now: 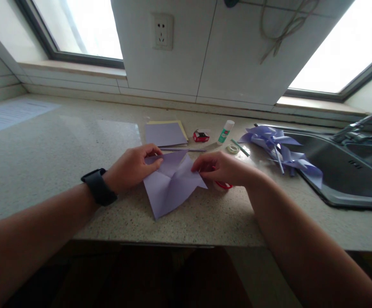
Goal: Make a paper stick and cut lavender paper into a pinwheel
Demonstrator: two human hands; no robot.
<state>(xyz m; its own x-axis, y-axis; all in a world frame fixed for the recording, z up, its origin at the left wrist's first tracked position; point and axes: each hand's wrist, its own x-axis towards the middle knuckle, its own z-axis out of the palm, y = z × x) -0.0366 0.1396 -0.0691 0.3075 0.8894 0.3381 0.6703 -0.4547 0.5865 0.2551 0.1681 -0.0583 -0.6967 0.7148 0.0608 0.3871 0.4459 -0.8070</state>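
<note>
I see a pale, speckled counter (60, 158) running left to right below a white tiled wall (179, 77), with a bright left window (80, 30), a bright right window (343, 51) and a steel sink (336, 202) at the far right. The purple paper (169, 188) is just left of the middle, near the counter's near edge. It is about as wide as it is long, so I read no clear long axis; one corner points near, another right, and a slit opens its far side, with creases meeting around the middle. My left hand (133, 167) pinches its far-left part, thumb on top; my right hand (222, 167) has its fingertips closed on the right flap. Both hands are narrow. A red loop (227, 185) shows partly under the right hand. Just beyond the paper I make out a thin stick (199, 150), a stack of sheets (166, 133), a red box (201, 137) and a glue stick (226, 131). Purple pinwheels (267, 136) overlap the sink rim, narrowing the right side, while a broad stretch of counter gives me room on the left, up to a printed sheet (16, 113).
</note>
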